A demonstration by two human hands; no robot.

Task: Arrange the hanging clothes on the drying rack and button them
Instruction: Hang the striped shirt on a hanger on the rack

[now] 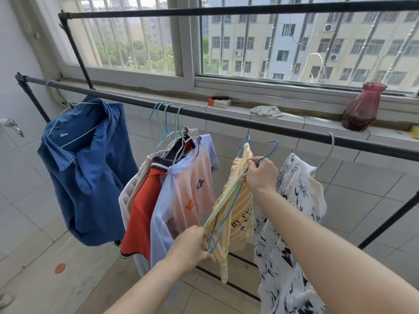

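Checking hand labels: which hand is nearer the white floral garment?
Right. The right hand is beside the white floral garment; the left hand sits lower, past the yellow striped top.

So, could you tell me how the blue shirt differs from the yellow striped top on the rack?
The blue shirt is plain and collared; the yellow top is striped with lettering. The blue shirt hangs untouched near the rail's left end; the left hand and right hand hold hangers at the yellow top. Both sit on hangers.

Daylight through barred windows [294, 41]; tiled floor [34, 200]; red vase [362, 107] on sill.
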